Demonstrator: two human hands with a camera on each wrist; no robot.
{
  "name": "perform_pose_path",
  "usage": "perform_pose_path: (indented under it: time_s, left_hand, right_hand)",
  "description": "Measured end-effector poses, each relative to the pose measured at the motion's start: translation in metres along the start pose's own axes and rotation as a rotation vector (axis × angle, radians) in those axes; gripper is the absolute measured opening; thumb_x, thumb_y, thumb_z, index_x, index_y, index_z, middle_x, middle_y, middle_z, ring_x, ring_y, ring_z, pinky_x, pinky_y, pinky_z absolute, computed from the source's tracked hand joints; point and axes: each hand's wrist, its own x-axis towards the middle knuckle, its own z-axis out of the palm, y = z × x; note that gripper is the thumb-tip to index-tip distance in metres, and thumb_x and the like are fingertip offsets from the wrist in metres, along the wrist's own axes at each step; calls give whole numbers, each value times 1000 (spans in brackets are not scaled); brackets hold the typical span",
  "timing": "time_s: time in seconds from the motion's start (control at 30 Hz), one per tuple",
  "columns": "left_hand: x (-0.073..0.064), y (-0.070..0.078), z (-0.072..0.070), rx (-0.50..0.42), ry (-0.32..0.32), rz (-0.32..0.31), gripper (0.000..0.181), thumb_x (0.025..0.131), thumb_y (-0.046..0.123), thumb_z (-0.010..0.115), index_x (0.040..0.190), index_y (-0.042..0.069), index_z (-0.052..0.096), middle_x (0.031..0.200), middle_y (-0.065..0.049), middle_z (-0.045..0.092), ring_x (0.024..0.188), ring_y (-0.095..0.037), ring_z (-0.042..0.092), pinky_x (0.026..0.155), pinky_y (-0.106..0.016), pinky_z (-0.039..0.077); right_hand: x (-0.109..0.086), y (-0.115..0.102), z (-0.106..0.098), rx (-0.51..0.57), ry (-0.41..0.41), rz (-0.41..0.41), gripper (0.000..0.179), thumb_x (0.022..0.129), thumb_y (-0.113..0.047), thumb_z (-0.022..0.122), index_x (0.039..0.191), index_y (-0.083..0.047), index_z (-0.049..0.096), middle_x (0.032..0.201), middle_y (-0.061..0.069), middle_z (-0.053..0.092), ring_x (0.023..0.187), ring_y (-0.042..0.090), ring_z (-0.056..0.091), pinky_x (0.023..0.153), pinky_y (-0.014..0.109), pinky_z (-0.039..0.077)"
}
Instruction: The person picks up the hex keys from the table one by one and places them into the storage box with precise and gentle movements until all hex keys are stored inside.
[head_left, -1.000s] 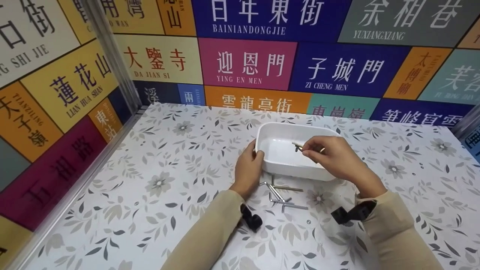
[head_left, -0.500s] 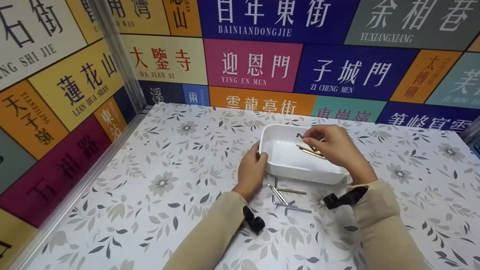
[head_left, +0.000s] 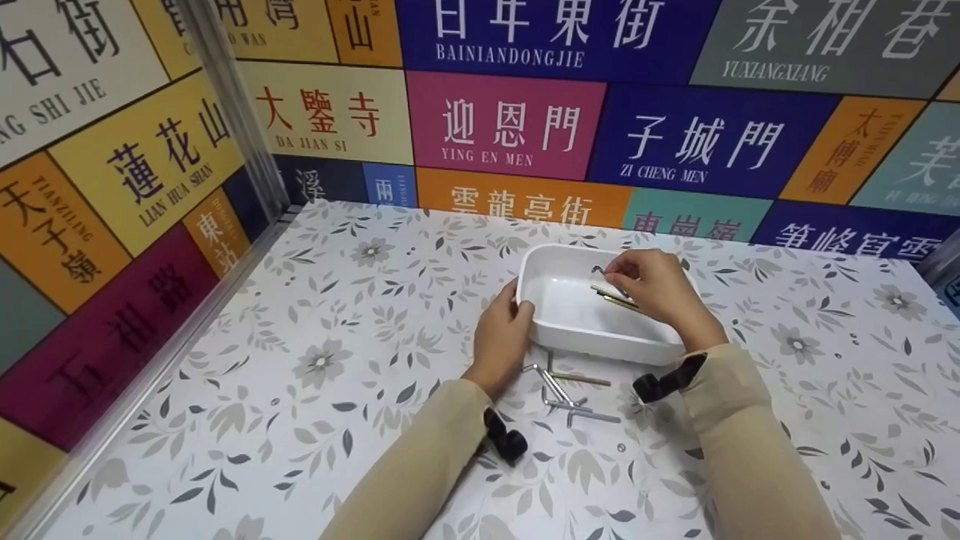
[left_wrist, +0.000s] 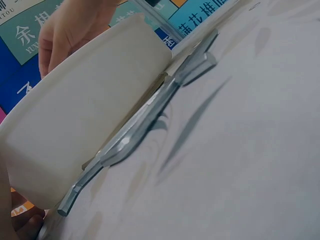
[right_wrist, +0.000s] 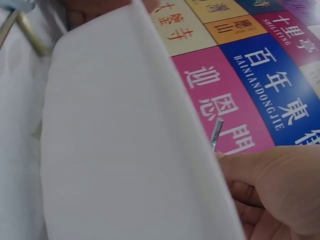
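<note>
Now the right hand (head_left: 654,289) is up by the far side of the white tub (head_left: 600,343), higher than a second ago, when it was further down over the middle with brass between its fingers. In place of that brass, a small bent key (head_left: 598,269) shows at the tips: thumb and finger pinch it narrowly, its hooked end poking out to the left. From the right wrist, one silvery end of it rises above the tub's rim. Over the last half second the pinch has hardly altered, while the right forearm has swung a little inward.

Below the fingers, two brass rods (head_left: 619,300) appear to lie inside the tub, partly covered by the hand; whether they bear on its floor I cannot tell. My reading is that the hand has parted this one piece from the brass, so the work is being done piece by piece.

Meanwhile the left hand (head_left: 501,341) has stayed put, gripping the tub's left end, thumb at the rim and fingers around the outside. That should keep the tub steady while the other hand works.

On the bench (head_left: 420,315), in front of the tub's near wall, several silver keys (head_left: 556,387) lie crossed beside a brass key (head_left: 581,379), apart from both hands and unmoved.
</note>
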Motion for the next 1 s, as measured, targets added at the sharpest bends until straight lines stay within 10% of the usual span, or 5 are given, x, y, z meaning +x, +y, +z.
perform_pose_path:
  time_s: [1.0]
  left_hand:
    - [-1,1,1,-5,7,-39,55,97,29,49,151,20,49,146,-4,60,136,-20,56,117,-37,41]
  right_hand:
    - [6,23,29,-115,-127,-37,5,85,4,70,84,4,75,82,18,74,76,25,64,73,36,50]
